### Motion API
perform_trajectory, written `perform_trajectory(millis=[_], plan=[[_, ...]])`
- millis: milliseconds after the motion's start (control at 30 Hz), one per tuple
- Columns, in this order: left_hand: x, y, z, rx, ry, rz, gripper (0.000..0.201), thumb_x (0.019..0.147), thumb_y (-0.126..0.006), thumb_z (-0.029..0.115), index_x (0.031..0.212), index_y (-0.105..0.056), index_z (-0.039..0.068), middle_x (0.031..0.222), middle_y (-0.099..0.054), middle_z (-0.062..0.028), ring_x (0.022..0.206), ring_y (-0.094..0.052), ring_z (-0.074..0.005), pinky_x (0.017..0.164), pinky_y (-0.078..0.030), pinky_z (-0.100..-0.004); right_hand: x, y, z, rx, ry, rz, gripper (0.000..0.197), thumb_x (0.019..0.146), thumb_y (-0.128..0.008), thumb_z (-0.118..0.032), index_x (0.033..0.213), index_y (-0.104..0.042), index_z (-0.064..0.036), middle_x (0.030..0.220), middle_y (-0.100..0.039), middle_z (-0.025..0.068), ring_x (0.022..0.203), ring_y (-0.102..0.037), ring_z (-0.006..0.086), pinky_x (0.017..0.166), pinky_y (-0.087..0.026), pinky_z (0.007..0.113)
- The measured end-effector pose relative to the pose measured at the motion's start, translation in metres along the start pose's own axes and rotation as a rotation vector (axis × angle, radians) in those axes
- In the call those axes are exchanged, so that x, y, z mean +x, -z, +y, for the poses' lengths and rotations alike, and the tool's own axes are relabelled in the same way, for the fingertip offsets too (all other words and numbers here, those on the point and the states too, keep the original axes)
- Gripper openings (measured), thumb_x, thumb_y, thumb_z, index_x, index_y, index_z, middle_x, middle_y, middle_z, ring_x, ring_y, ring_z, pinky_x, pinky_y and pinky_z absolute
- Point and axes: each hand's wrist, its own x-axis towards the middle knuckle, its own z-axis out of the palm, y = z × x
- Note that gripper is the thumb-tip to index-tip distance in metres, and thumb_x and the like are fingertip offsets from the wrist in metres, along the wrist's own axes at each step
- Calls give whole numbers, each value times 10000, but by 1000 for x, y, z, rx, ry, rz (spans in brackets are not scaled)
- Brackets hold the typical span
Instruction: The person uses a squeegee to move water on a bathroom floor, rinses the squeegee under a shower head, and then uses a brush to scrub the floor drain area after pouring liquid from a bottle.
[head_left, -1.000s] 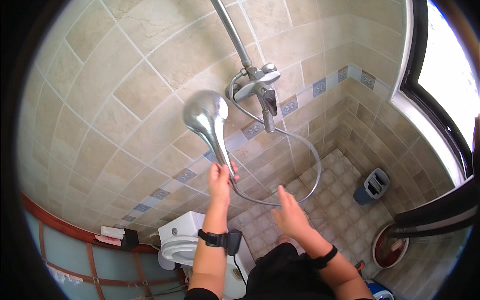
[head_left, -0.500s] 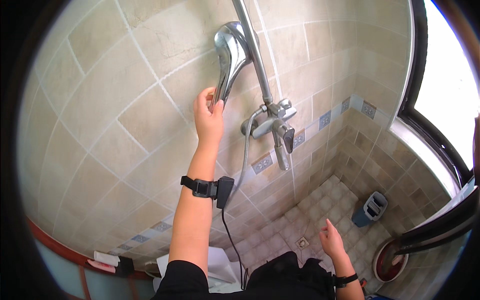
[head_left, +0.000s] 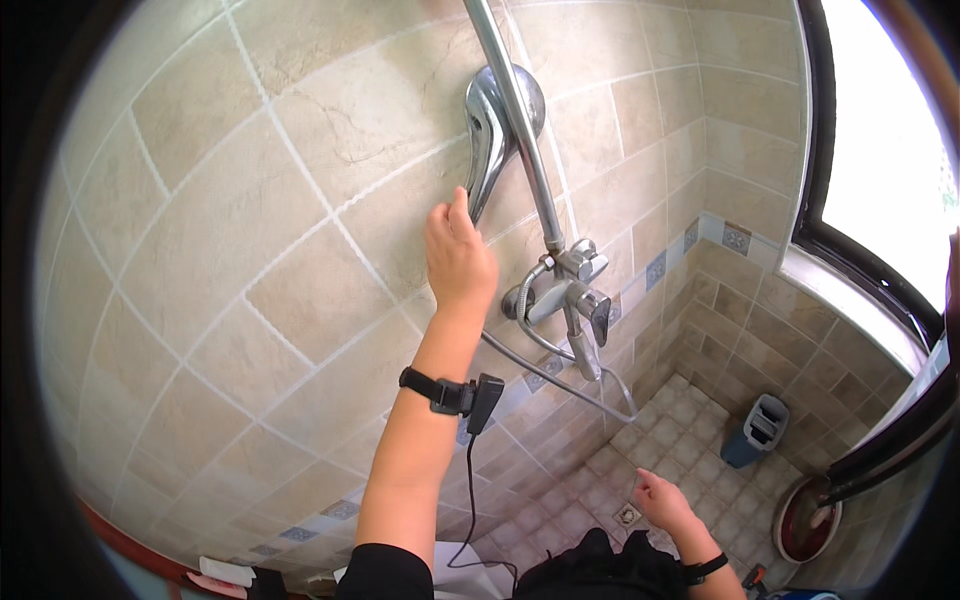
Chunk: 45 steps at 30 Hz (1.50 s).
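Note:
A chrome hand shower (head_left: 487, 125) stands upright against the tiled wall, partly behind a vertical metal pipe (head_left: 527, 150). My left hand (head_left: 460, 260) is closed around the bottom of its handle, the index finger pointing up along it. The exact grip is hidden by the back of the hand. From behind my left wrist a grey metal hose (head_left: 550, 383) loops down and to the right, then up to the chrome mixer tap (head_left: 570, 292). Low on the right, my right hand (head_left: 665, 503) hangs above the floor, empty, its fingers loosely bent and apart.
A black strap with a small box (head_left: 470, 396) sits on my left forearm, trailing a black cable (head_left: 472, 500). Beyond my right hand are a blue-grey bin (head_left: 756, 432) and a red-lined basin (head_left: 808, 520). A dark-framed window (head_left: 815, 180) is at the right. The floor has a drain (head_left: 627, 515).
The view has shifted, moving the wall fittings right and down in the picture. My left hand has turned, its back now facing me. The hose now swings out in a wide loop below the tap.

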Motion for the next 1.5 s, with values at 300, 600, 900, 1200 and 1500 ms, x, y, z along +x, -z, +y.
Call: perform_trajectory(millis=[300,600,900,1200,1500], plan=[[-11,-7,1,339,-171,82,653,720,-644,71,1310,-364,68,1170,-455,-73,1102,-369,-264,926,-242,-445,-19,-1,-1,1,-68,-61,404,801,-549,-258,1149,-538,-54,902,-635,145,855,-597,317,733,-474,386],[0,-31,18,408,-87,41,558,786,-528,98,1319,-364,92,1203,-450,-73,1059,-435,-277,875,-323,-439,-12,10,23,14,-74,-15,379,809,-528,-212,1158,-531,-63,997,-604,184,939,-567,348,774,-467,414],[-5,-25,4,447,-151,-40,682,790,-620,253,1370,-267,194,1280,-404,-58,1154,-395,-271,916,-303,-468,4,8,-23,42,52,-61,378,823,-533,-193,1175,-513,-55,906,-622,142,855,-582,317,725,-465,385],[-42,-16,-8,286,-233,46,673,757,-657,322,1335,-328,221,1228,-498,-120,1122,-465,-326,874,-385,-480,-68,57,57,4,-260,70,376,821,-536,-224,1161,-528,-64,932,-622,149,889,-582,316,756,-459,386],[-237,27,86,-211,5,-238,594,775,-647,162,1308,-397,80,1238,-414,-211,1143,-389,-346,955,-317,-434,-260,118,204,-385,-724,61,370,845,-503,-280,1134,-534,-50,1059,-586,190,998,-550,344,841,-442,425]])
